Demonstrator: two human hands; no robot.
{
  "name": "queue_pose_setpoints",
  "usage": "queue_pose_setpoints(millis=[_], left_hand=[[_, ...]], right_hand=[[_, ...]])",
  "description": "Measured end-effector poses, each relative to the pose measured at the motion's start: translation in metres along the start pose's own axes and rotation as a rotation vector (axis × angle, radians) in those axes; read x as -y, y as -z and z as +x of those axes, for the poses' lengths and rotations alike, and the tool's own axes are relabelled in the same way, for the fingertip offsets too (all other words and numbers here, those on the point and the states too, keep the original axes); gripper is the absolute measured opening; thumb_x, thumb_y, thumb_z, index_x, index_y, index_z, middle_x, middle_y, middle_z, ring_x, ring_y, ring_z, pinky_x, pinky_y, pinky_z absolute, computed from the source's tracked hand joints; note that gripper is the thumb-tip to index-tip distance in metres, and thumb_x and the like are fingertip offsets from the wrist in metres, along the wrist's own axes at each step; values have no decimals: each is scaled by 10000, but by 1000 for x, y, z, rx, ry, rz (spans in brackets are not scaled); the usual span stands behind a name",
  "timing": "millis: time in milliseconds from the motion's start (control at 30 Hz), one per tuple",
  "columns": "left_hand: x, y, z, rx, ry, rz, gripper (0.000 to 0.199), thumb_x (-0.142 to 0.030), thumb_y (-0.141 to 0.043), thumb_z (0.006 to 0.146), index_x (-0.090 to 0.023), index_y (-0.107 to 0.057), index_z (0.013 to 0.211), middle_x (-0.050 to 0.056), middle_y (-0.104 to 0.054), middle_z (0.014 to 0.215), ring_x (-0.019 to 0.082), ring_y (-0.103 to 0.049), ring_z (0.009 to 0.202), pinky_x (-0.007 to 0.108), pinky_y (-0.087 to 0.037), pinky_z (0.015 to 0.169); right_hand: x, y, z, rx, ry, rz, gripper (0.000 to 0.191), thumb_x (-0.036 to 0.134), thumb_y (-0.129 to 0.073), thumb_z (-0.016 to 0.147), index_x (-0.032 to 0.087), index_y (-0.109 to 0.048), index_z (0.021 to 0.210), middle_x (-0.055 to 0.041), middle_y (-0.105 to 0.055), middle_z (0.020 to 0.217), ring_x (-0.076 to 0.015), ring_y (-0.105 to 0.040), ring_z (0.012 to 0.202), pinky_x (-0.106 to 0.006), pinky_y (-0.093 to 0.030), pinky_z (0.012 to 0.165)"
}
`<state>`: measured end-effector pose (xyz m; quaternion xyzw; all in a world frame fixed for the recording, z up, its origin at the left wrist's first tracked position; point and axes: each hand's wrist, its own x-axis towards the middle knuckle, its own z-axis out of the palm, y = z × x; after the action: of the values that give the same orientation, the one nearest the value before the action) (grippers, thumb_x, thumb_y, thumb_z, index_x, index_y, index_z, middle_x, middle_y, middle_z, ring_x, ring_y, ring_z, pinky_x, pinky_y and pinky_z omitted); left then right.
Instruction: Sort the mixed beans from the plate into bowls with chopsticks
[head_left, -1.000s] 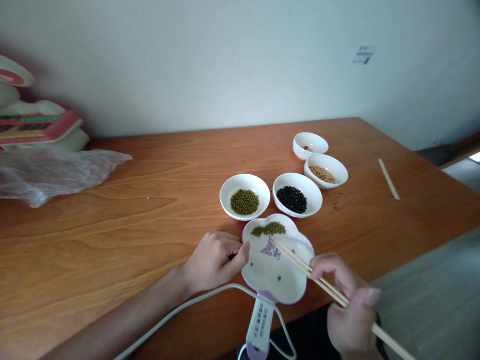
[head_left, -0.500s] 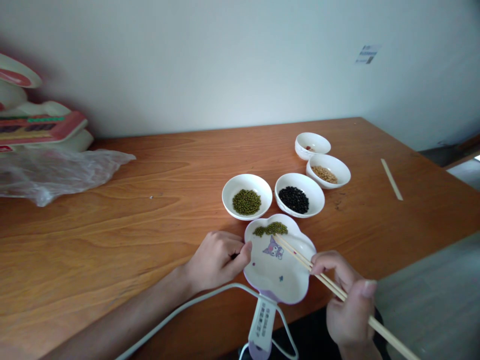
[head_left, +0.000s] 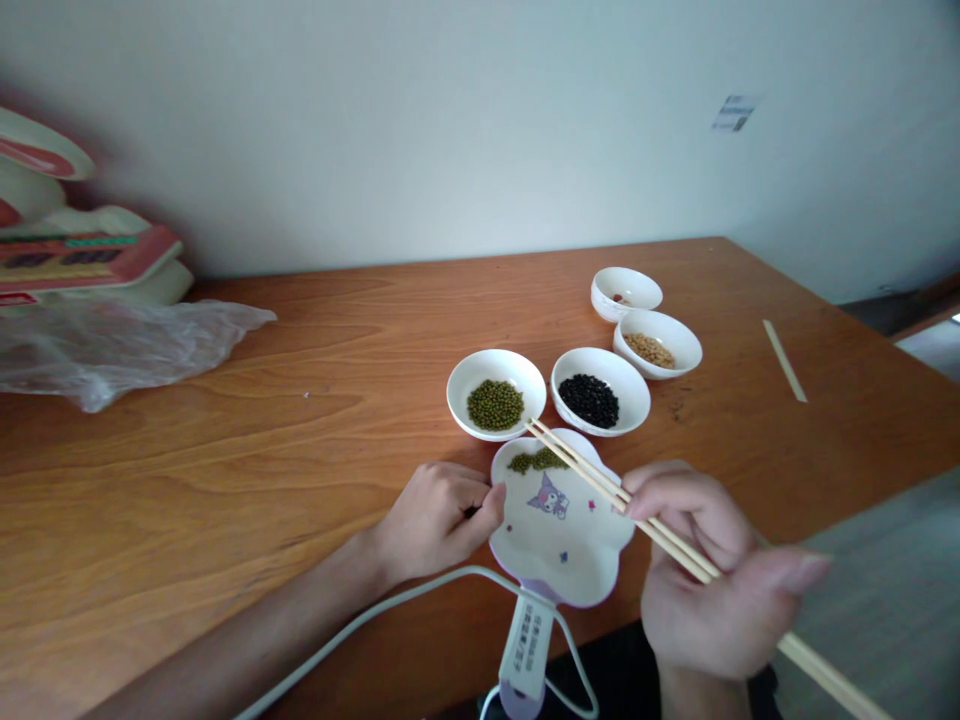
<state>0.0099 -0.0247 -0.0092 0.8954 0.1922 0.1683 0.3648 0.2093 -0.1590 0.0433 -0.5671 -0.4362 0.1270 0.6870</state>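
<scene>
Right hand (head_left: pixel 709 615): fingers grasp chopsticks (head_left: pixel 577 457), tips at white bowl (head_left: pixel 484 362), centre.
Left hand (head_left: pixel 442 520): curled beside dish (head_left: pixel 536 555); cannot tell whether grasping.
Green beans (head_left: pixel 538 461): dish's upper part, lower centre.
Chopsticks: apparently mid-transfer; next move calls for steady tips.

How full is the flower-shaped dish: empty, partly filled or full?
Partly filled: green beans cluster at the far end of the dish, while its printed figure and most of its inside lie uncovered.

2 chopsticks (head_left: pixel 581 471) over white dish (head_left: pixel 541 545)
</scene>
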Motion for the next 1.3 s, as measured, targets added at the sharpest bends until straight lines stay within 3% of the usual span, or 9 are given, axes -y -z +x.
queue_pose_setpoints(millis=[133,400,533,700,967,1100,1200,1300], left_hand=[[0,-1,2,2,-1,17,523,-311,-402,1140,-175,-395,635,-25,-457,588,94,-390,547,284,-289,590],[1,-1,3,-17,-35,25,519,-290,-407,1135,-180,-389,628,-23,-478,585,95,-389,541,289,-293,584],[0,-1,3,-9,-30,31,518,-291,-405,1136,-181,-389,630,-24,-473,584,96,-395,540,289,-293,586],[0,-1,4,-10,-43,43,528,-291,-388,1139,-183,-391,622,-20,-478,570,97,-387,524,289,-287,575],[-1,0,4,-20,-44,53,525,-280,-401,1136,-183,-401,620,-19,-483,573,97,-390,527,296,-294,574],[0,-1,3,-14,-45,51,530,-281,-403,1136,-181,-416,616,-16,-505,592,96,-411,536,289,-314,581],[-1,-1,3,-12,-43,52,532,-282,-398,1138,-180,-422,616,-15,-508,592,96,-413,537,286,-314,579],[-2,-1,3,-16,-46,48,526,-280,-405,1135,-180,-426,619,-16,-507,587,97,-414,537,287,-311,579]], right_hand=[[5,-10,4,31,-35,20,736,779,-287,1037,241,-728,797,-52,-691,837,-246,-664,841,-359,-523,727],[-12,21,-31,148,-61,-174,812,783,-160,1041,232,-673,737,-50,-663,764,-216,-642,749,-332,-498,663],[-27,27,-36,234,-46,-226,811,758,-109,1051,233,-663,775,-62,-671,792,-226,-654,778,-336,-495,659],[-35,25,-37,244,-96,-260,828,745,-54,1047,232,-647,780,-69,-660,784,-237,-650,770,-360,-499,683],[-30,27,-36,181,5,-216,723,591,-172,1121,219,-700,797,-76,-698,815,-237,-687,822,-352,-512,704],[-15,21,-26,110,6,-133,769,688,-188,1091,226,-718,779,-63,-686,806,-227,-662,791,-346,-523,693],[1,4,-11,27,-14,-39,763,735,-239,1067,235,-732,769,-60,-686,816,-239,-651,807,-368,-516,731],[10,-12,3,31,-67,34,740,794,-295,1024,244,-736,798,-69,-688,859,-265,-666,836,-395,-512,740]])
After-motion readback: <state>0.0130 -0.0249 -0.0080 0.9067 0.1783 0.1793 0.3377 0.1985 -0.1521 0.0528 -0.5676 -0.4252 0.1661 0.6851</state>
